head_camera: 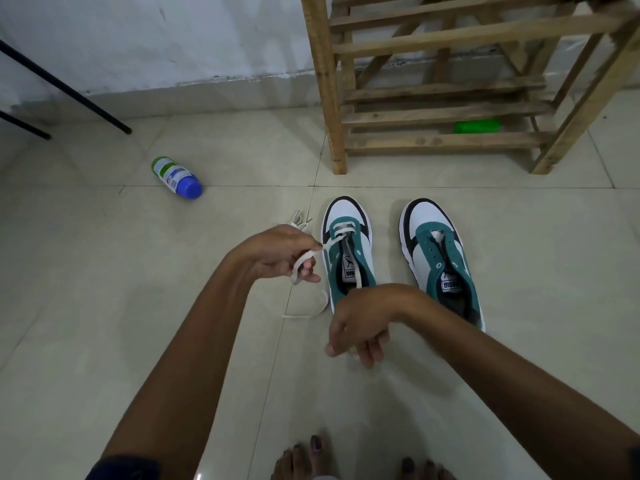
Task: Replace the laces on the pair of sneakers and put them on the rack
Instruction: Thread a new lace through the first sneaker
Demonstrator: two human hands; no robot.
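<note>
White lace [337,241] ran from left sneaker [347,252] eyelets into both grips: left hand [282,254] pinched one end, right hand [360,327] curled round the other.

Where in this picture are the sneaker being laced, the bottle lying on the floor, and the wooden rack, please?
laced sneaker [367,261]: head view, on its teal side panel right of the tongue.
bottle [175,174]: head view, on its label.
wooden rack [323,84]: head view, on its front left leg.

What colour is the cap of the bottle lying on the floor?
Blue, on the bottle, in the head view.
</note>
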